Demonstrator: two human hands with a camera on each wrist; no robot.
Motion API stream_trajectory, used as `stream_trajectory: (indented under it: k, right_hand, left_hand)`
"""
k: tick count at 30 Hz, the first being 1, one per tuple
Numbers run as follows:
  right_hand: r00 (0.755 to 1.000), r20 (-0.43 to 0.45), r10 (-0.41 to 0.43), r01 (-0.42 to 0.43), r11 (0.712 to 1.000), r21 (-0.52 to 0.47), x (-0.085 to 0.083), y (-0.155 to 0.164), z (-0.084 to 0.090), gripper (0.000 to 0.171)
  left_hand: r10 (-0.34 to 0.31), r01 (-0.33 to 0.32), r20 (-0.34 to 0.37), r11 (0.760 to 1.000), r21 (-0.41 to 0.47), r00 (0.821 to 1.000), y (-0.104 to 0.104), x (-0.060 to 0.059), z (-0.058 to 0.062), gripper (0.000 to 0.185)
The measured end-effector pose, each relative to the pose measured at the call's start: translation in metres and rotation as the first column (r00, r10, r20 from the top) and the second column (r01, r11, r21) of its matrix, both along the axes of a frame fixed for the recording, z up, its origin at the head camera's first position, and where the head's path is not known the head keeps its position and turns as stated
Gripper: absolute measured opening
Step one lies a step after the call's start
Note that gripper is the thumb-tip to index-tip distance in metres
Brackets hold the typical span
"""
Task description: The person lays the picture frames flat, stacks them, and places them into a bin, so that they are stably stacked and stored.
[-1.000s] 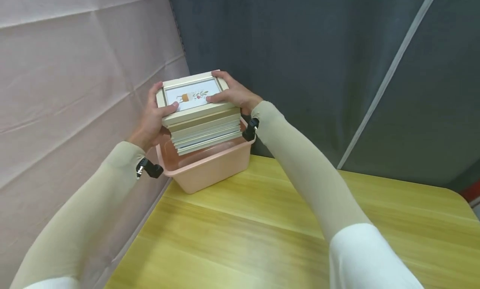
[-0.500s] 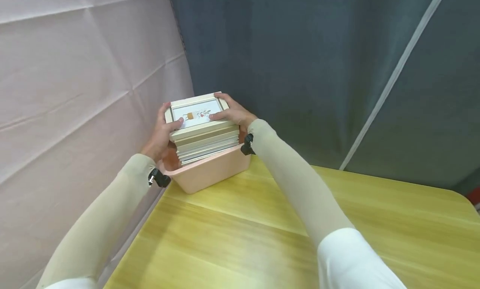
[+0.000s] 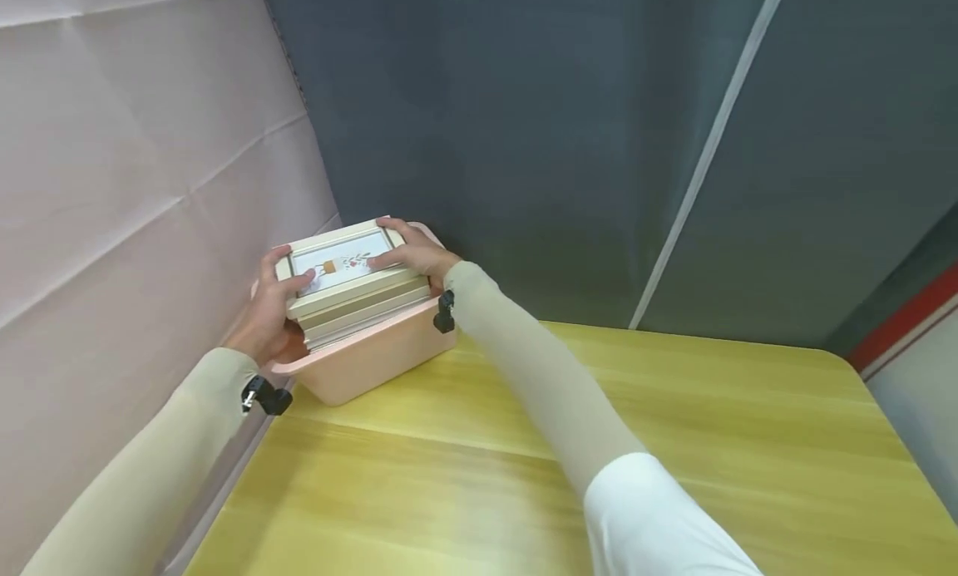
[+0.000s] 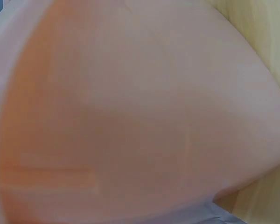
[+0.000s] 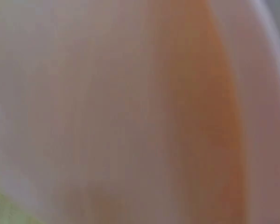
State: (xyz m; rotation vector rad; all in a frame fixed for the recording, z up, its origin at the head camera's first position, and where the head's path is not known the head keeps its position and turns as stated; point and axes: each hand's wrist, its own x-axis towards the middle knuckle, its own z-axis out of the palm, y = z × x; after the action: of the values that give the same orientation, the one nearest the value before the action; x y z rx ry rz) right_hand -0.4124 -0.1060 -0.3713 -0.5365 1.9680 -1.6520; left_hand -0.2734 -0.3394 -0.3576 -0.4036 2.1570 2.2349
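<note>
A stack of cream picture frames [image 3: 367, 307] sits partly down inside a pink plastic basin [image 3: 374, 364]. The top frame shows a small print of a plant in an orange pot. My left hand [image 3: 262, 310] grips the stack's left end, thumb over the top frame. On the right end, my right hand [image 3: 419, 254] holds the stack in the same way, its thumb on the print. The lower part of the stack is hidden by the basin's front wall. In both wrist views the blurred basin wall [image 4: 144, 102] fills nearly everything, and neither hand shows there.
The basin stands at the far left corner of a yellow wood-grain table [image 3: 486, 443]. A pale cloth wall [image 3: 135, 177] runs close along the left, and a dark grey curtain [image 3: 486, 144] hangs behind. A red-edged panel [image 3: 909, 322] shows at far right.
Both hands have lowered the stack of picture frames from above the basin down into it. The head view has also turned somewhat to the right.
</note>
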Motion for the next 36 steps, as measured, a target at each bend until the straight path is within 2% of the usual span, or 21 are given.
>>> stream_trajectory:
  k: [4,9,15,23,30,33,36]
  right_hand:
    - [1.000,-0.021,0.022,-0.022,1.000,-0.016,0.004,-0.018,-0.006,0.091]
    - [0.997,-0.070,0.025,-0.024,1.000,0.007,0.011,-0.031,-0.012,0.089]
    - [0.994,-0.109,0.033,-0.031,0.999,0.019,0.012,-0.035,-0.013,0.089]
    - [0.996,-0.074,0.050,-0.049,0.999,0.020,0.013,-0.037,-0.016,0.089]
    - [0.995,-0.081,0.058,-0.056,0.998,0.027,0.016,-0.041,-0.015,0.090]
    - [0.995,-0.059,0.086,-0.086,0.996,0.002,0.015,-0.041,-0.014,0.093]
    - [0.996,0.028,0.085,-0.085,0.996,-0.022,0.015,-0.040,-0.014,0.094]
  left_hand:
    - [0.000,-0.001,0.016,0.998,0.065,1.000,-0.015,0.010,-0.003,0.077]
    - [0.033,-0.032,-0.007,0.998,0.062,0.999,-0.023,0.019,-0.010,0.081]
    - [0.069,-0.068,-0.018,0.997,0.042,0.997,-0.023,0.021,-0.014,0.084]
    - [0.075,-0.075,-0.011,0.997,0.017,0.997,-0.022,0.026,-0.017,0.087]
    - [0.081,-0.081,0.002,0.996,0.039,0.997,-0.023,0.030,-0.017,0.086]
    - [0.124,-0.123,0.014,0.991,-0.043,0.992,-0.023,0.027,-0.018,0.087]
    - [0.146,-0.141,0.031,0.981,-0.136,0.989,-0.020,0.022,-0.020,0.089]
